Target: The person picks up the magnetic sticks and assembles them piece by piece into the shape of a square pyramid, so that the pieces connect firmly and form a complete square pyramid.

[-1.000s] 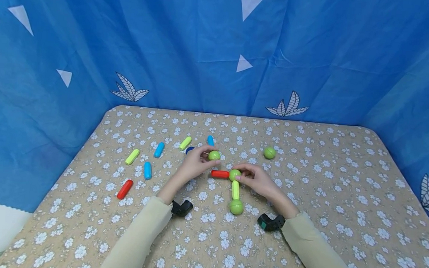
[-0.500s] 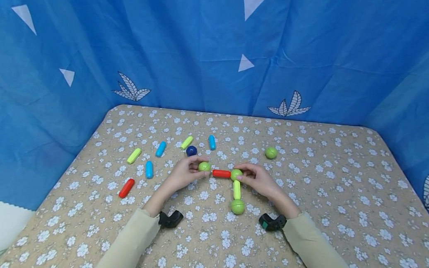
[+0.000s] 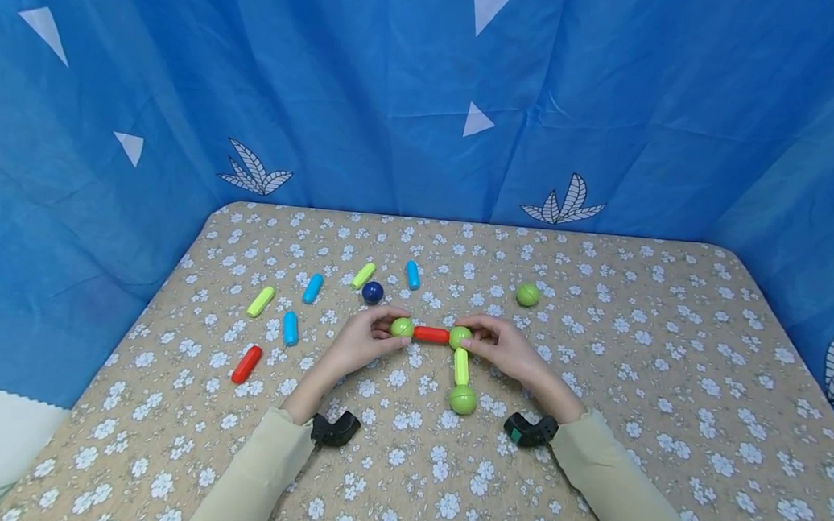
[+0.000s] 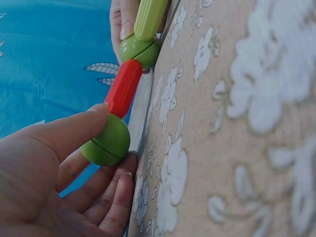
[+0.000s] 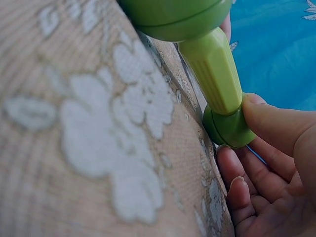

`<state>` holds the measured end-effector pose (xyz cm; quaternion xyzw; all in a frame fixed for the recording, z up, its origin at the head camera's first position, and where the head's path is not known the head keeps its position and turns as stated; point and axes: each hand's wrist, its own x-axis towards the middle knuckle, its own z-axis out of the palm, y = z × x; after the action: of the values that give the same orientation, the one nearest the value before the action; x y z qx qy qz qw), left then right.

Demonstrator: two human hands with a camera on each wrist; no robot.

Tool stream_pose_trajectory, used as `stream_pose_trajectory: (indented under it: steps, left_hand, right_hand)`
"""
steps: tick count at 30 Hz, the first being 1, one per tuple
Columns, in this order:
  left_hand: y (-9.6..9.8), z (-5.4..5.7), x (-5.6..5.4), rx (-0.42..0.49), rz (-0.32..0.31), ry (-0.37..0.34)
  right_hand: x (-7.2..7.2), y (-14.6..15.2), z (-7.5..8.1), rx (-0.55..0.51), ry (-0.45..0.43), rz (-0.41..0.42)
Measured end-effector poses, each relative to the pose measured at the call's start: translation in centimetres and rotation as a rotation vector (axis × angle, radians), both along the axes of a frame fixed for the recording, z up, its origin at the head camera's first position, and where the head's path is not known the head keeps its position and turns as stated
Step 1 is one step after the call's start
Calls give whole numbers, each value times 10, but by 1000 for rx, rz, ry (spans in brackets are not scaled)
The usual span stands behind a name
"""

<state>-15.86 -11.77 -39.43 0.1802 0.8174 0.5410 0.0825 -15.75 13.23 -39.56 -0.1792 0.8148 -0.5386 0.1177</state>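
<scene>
- Red rod (image 3: 431,335): lies crosswise between my two hands, one end meeting the left green ball (image 3: 402,328), the other the corner green ball (image 3: 460,338)
- Left hand (image 3: 360,344): my thumb and fingers are parted to the left ball's width and pinch it; my thumb tip sits beside the rod joint
- Right hand (image 3: 505,349): my thumb and fingers pinch the corner ball, from which the yellow-green rod (image 3: 461,367) runs towards me to the near green ball (image 3: 462,400)
- Alignment: I should hold both pinched balls level and in line with the red rod, pressing evenly along its length
- Caution: my left thumb should clear the joint; sideways force could skew the yellow-green rod
- Check: I cannot tell whether the left joint is fully seated
- Containers: I see none; the navy ball (image 3: 373,293), loose green ball (image 3: 527,295) and loose red rod (image 3: 246,365) lie directly on the floral cloth (image 3: 703,434)
</scene>
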Motion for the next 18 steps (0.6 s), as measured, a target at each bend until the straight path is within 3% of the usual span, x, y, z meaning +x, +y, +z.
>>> stream_pose_trajectory:
  steps: [7, 13, 18]
  left_hand:
    - [-5, -29, -13, 18, 37, -37]
    - [-5, -35, -15, -45, 44, 30]
    - [-5, -36, -15, -65, 44, 38]
  right_hand:
    - [0, 0, -1, -7, -16, -4]
    - [0, 0, 0, -7, -18, -7]
    - [1, 0, 0, -7, -19, -12]
